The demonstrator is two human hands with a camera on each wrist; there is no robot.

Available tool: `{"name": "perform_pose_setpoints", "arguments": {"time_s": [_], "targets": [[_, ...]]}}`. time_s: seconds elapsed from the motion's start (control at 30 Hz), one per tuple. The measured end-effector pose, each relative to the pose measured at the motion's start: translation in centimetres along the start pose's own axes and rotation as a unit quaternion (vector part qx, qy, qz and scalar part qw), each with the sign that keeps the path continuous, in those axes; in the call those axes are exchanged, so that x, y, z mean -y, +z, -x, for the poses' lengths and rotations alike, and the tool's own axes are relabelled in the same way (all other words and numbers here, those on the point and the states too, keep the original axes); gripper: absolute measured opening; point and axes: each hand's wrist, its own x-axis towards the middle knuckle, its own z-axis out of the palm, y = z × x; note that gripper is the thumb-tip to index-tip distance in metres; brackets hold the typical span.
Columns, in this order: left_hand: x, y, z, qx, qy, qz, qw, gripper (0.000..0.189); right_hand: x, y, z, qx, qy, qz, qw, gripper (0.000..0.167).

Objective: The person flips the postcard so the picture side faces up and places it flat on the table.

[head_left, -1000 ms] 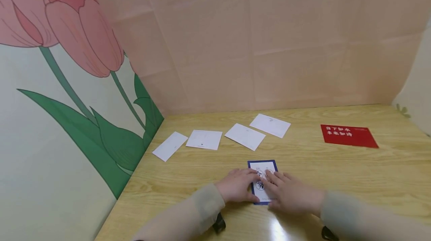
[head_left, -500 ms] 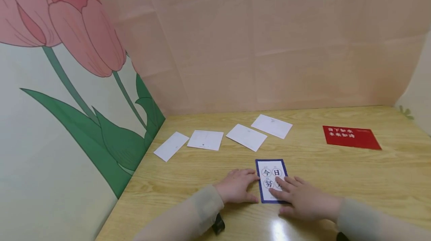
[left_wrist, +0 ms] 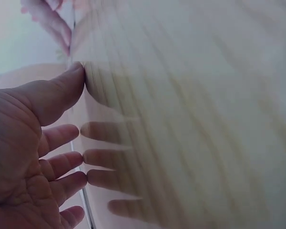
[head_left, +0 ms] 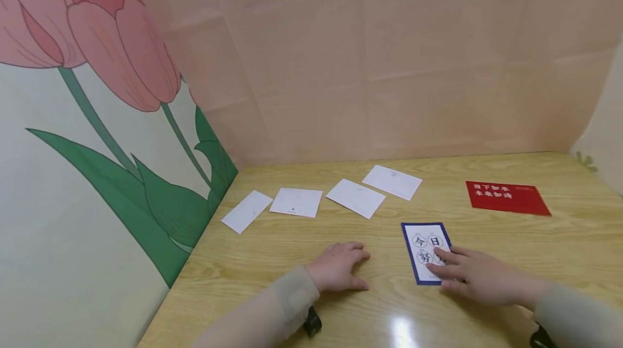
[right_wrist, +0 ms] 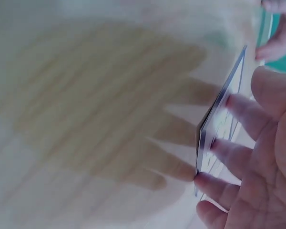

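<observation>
Blue-edged card runs lengthwise away from you. Your right hand is nearer, straight fingers on its right side; left hand relaxed, empty, left of it.

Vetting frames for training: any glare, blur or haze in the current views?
Head: fairly sharp, bright glare on the table near the bottom edge; left wrist: hazy, dark finger shapes beside the left hand, shadow or reflection unclear; right wrist: washed out, table grain soft, blue-bordered card near edge-on, its print unreadable.
</observation>
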Motion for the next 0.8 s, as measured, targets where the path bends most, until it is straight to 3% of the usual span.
{"name": "perform_pose_setpoints", "arguments": {"time_s": [0.23, 0.5, 0.8], "targets": [[1.0, -0.1, 0.1, -0.009, -0.013, 0.003, 0.9999, 0.068, -3.7, -0.2, 2.0, 0.008, 0.072, -0.034, 0.9968, 0.044], [2.1, -0.2, 0.5, -0.016, -0.031, 0.024, 0.9991, 0.067, -7.7, 0.3, 4.4, -0.003, 0.106, -0.02, 0.9942, 0.04], [3.4, -0.5, 1.2, -0.02, -0.05, 0.038, 0.9978, 0.067, -10.9, 0.2, 6.1, 0.052, 0.165, -0.049, 0.9837, 0.048]]}}
